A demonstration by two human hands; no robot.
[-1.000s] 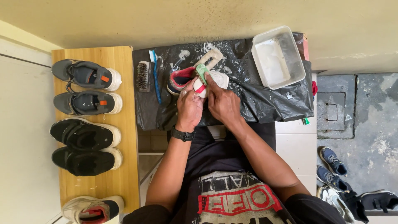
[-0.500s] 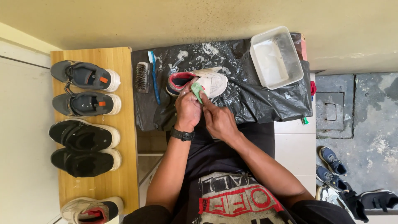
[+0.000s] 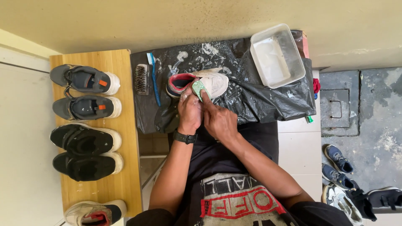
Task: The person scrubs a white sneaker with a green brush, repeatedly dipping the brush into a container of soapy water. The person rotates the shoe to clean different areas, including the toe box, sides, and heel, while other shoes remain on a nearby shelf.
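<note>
A white sneaker with a red lining (image 3: 211, 81) lies on a soapy black plastic sheet (image 3: 259, 98). My left hand (image 3: 189, 112), with a black watch on its wrist, grips the shoe's near side. My right hand (image 3: 218, 121) presses a small green brush or sponge (image 3: 198, 89) against the shoe, fingers closed on it. Both hands touch each other over the shoe. Foam covers parts of the shoe and the sheet.
A white plastic tub of water (image 3: 276, 55) stands at the back right. A bristle brush (image 3: 142, 78) and a blue toothbrush (image 3: 153, 77) lie left of the shoe. Several sneakers line a wooden bench (image 3: 125, 138) at left. More shoes (image 3: 343, 184) sit on the floor right.
The shoe has turned from tilted upward to lying flat with its toe to the right. Both hands have drawn slightly nearer to me while the right hand keeps scrubbing.
</note>
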